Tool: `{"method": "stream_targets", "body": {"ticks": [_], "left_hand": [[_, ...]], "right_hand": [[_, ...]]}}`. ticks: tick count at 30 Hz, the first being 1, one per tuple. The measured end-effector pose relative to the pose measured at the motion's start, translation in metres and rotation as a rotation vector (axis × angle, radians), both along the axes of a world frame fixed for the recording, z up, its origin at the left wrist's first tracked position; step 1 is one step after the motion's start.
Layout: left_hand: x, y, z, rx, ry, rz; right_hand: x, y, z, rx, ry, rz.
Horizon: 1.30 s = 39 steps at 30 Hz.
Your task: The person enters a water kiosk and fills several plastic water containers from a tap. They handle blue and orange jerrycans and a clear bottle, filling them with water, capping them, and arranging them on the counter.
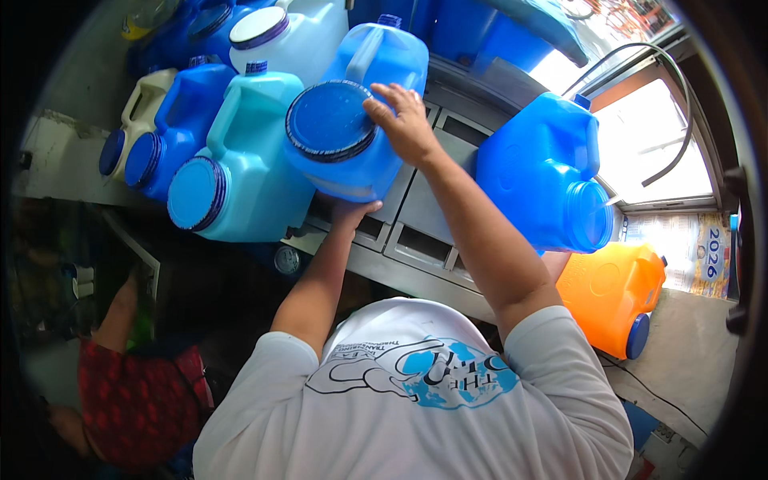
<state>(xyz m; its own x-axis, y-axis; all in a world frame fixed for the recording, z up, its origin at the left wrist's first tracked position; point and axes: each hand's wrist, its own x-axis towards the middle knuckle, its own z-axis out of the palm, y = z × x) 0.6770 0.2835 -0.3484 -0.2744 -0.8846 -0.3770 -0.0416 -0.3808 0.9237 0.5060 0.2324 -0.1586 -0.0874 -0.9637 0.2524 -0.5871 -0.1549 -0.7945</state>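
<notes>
A light-blue water jug (pixel 384 60) with a wide dark-blue lid (pixel 330 118) is tilted over the metal counter, lid toward me. My right hand (pixel 404 124) rests against its side, fingers spread, the thumb at the lid's edge. Beneath the jug's lower end my left hand (pixel 352 212) supports it; most of those fingers are hidden. Just left of it is a turquoise jug (pixel 256 188) with a light-blue lid. Beyond my right forearm lies a blue jug (pixel 528 160), its wide round mouth facing me.
More jugs crowd the left: a blue one (pixel 192 104), a beige one (pixel 148 104) and a white one (pixel 300 48). An orange jug (pixel 608 292) lies at right below a curved hose (pixel 684 88). A person in red (pixel 144 396) is at lower left.
</notes>
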Motion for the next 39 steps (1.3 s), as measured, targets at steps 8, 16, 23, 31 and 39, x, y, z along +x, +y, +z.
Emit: {"method": "stream_targets", "body": {"ticks": [8, 16, 23, 31, 39], "left_hand": [[-0.023, -0.06, -0.018, -0.01, -0.178, -0.132], [0.089, -0.021, -0.03, 0.036, -0.359, -0.059], [0.157, 0.049, -0.006, -0.375, -0.237, 0.6], [0.161, 0.018, 0.025, -0.258, -0.276, 0.678], [0.184, -0.003, -0.003, -0.04, -0.352, 0.536]], "right_hand": [[-0.028, -0.057, -0.008, 0.045, -0.039, 0.019], [-0.042, -0.002, -0.032, -0.023, -0.07, -0.032], [-0.102, 0.288, -0.175, 1.094, 0.255, 0.126], [-0.134, 0.478, -0.259, 1.413, 0.145, 0.104], [-0.133, 0.305, -0.236, 0.755, 0.35, 0.097]]}}
